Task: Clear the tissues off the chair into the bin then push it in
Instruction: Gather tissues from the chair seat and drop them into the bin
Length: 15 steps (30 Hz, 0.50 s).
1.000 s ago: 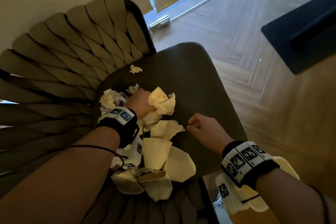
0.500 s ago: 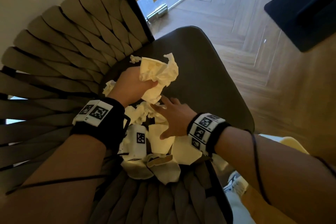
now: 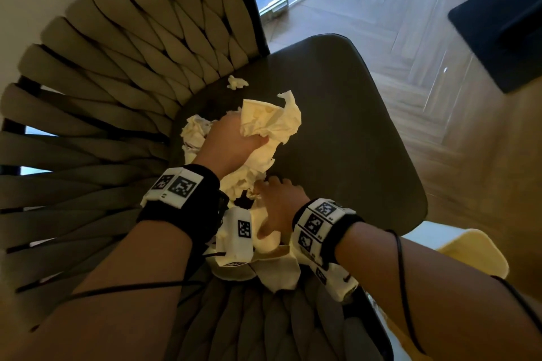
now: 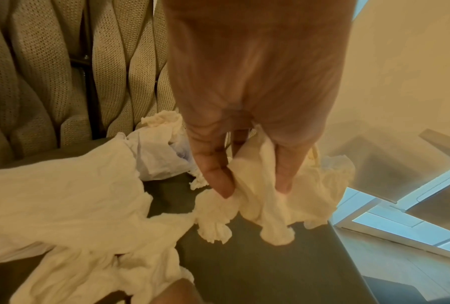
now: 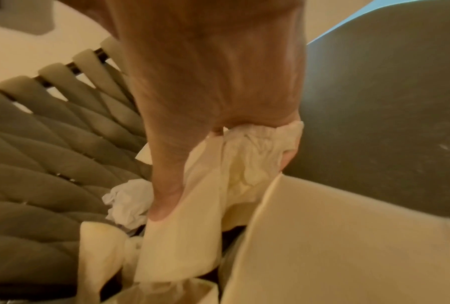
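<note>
Tissues point(image 3: 264, 126) heaped on one chair point(image 3: 337, 126); left grip point(image 3: 231, 141), right grip point(image 3: 278, 202) each clutch wad.

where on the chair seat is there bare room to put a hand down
The seat is bare on its right half out to the front edge. Crowded: near the woven backrest, where the left hand and right hand grip tissues; a small scrap lies there too.

On the chair point(image 3: 337, 132) seat, the pile of tissues point(image 3: 249, 179) lies at 9 o'clock, against the woven backrest point(image 3: 117, 91). One small scrap point(image 3: 237, 82) sits apart at 11 o'clock of the pile. The left hand point(image 3: 231, 141) is on the pile's top, the right hand point(image 3: 278, 205) at its 5 o'clock.
</note>
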Motion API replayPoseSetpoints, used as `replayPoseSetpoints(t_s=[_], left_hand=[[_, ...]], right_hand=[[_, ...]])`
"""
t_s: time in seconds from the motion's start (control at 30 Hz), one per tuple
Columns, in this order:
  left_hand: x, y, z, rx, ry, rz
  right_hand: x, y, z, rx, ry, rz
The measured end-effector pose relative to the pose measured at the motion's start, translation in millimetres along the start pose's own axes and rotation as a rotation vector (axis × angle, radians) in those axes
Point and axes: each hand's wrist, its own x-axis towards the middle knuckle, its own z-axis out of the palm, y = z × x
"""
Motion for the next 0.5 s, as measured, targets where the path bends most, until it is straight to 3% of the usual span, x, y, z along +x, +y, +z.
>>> replayPoseSetpoints(t_s=[0.3,0.5], left_hand=[[-6,-8,-1,-0.002,-0.006,-0.017],[-13,-3,-2,-0.029,0.008,-0.006]], right_hand=[[-2,6,2,0.046,0.012,-0.079],[-19,16,-14,0.189,0.129,-0.110]])
